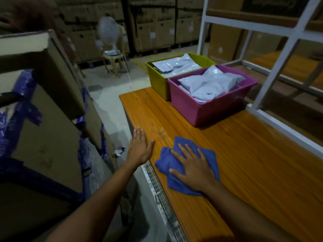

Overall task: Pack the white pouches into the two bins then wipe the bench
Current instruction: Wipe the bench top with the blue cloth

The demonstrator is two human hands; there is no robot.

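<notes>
We press our right hand (193, 169), fingers spread flat, on the blue cloth (187, 165) lying on the wooden bench (244, 154), our left hand (140, 147) flat with fingers together at its edge, while the white pouches (208, 82) fill the pink bin (209, 109) and green bin (157, 79) ahead, cardboard boxes (49, 119) crowding our left.

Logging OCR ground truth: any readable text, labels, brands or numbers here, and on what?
None readable.
Stacked cartons: pale stickers, too blurred.
Near carton: faint marks, illegible.
Green bin, pink bin, white pouches, blue cloth: no print visible.
</notes>
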